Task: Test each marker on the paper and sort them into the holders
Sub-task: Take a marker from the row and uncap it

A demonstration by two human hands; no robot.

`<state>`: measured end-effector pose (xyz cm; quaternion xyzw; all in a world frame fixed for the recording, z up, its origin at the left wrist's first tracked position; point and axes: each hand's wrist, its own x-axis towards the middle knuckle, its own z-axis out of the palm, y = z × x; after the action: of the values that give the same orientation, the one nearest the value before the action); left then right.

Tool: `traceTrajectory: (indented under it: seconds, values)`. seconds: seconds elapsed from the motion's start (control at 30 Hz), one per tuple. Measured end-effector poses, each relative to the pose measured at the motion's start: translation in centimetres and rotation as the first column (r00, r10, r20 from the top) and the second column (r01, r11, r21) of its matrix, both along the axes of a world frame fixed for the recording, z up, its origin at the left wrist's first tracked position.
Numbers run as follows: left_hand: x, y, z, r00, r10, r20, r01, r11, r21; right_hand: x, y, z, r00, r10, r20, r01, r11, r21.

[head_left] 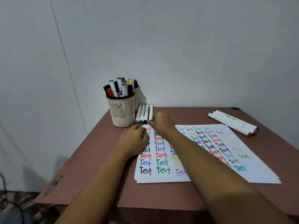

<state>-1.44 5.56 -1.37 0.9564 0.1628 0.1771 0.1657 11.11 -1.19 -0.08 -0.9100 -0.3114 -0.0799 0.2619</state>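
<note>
Behind the front holder [123, 111], a second holder [136, 99] hides.

Hemmed back left by holder [122, 110] and marker row [144, 113], lay open along bare table [161, 194] front, blocked far right by marker pile [233, 122].

The word "Test" is handwritten over and over in rows across the white paper [258, 172] on the surface [100, 175], in black, red, blue, green, yellow and purple ink. Print on the markers [233, 122] at right is too small to read.
</note>
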Motion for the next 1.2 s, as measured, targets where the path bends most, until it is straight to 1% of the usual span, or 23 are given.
traceTrajectory:
  seconds: [0.17, 0.23, 0.3, 0.37, 0.47, 0.57, 0.63, 0.7, 0.77, 0.83, 0.93, 1.0, 1.07, 1.2]
  values:
    - [0.0, 0.1, 0.0, 1.0, -0.003, -0.02, 0.003, 1.0, -0.007, -0.4, 0.3, -0.1, 0.999, -0.047, 0.01, 0.047, 0.999, 0.011]
    - [-0.1, 0.2, 0.0, 1.0, -0.005, -0.025, 0.005, 1.0, -0.009, -0.5, -0.1, 0.1, 0.997, -0.077, -0.026, 0.078, 0.994, 0.08]
    - [-0.2, 0.3, 0.2, 1.0, -0.004, -0.026, 0.003, 1.0, -0.016, -0.4, -0.8, 0.5, 0.993, -0.085, -0.083, 0.099, 0.977, 0.188]
    - [-0.3, 0.4, 0.2, 1.0, 0.0, -0.016, 0.0, 1.0, -0.025, -0.5, -1.9, 1.1, 0.988, -0.065, -0.141, 0.108, 0.942, 0.319]
    - [-0.3, 0.5, 0.2, 1.0, 0.004, 0.004, -0.004, 0.998, -0.066, -0.8, -4.5, 2.2, 0.973, 0.004, -0.231, 0.12, 0.845, 0.52]
    - [-0.3, 0.3, 0.5, 0.999, 0.018, 0.047, -0.014, 0.996, -0.091, -1.1, -8.1, 3.0, 0.945, 0.074, -0.317, 0.146, 0.774, 0.616]
    - [-0.4, 0.0, 0.8, 0.993, -0.005, 0.119, 0.013, 0.997, -0.073, -1.5, -10.7, 3.4, 0.92, 0.123, -0.372, 0.173, 0.725, 0.666]
    - [-0.4, -0.5, 1.1, 0.978, -0.069, 0.196, 0.076, 0.997, -0.031, -2.1, -12.9, 3.5, 0.875, 0.171, -0.452, 0.231, 0.673, 0.702]
    - [-0.3, -1.2, 1.5, 0.959, -0.157, 0.236, 0.149, 0.988, 0.051, -2.6, -15.0, 3.3, 0.818, 0.23, -0.528, 0.304, 0.606, 0.735]
    - [0.1, -2.1, 2.1, 0.94, -0.245, 0.239, 0.22, 0.967, 0.127, -2.8, -16.6, 3.0, 0.767, 0.268, -0.583, 0.381, 0.54, 0.75]
    - [1.1, -3.6, 2.8, 0.925, -0.336, 0.176, 0.306, 0.935, 0.178, -3.0, -17.9, 2.7, 0.713, 0.307, -0.63, 0.47, 0.457, 0.755]
    - [1.7, -4.7, 3.1, 0.932, -0.351, 0.095, 0.331, 0.927, 0.175, -3.1, -18.1, 2.7, 0.682, 0.341, -0.648, 0.513, 0.409, 0.755]
    - [2.5, -5.5, 3.0, 0.936, -0.347, 0.057, 0.335, 0.928, 0.162, -3.4, -18.1, 2.8, 0.651, 0.371, -0.663, 0.546, 0.378, 0.748]
    - [3.1, -6.4, 2.0, 0.924, -0.355, 0.139, 0.328, 0.926, 0.185, -3.5, -18.1, 3.0, 0.637, 0.391, -0.664, 0.56, 0.357, 0.748]
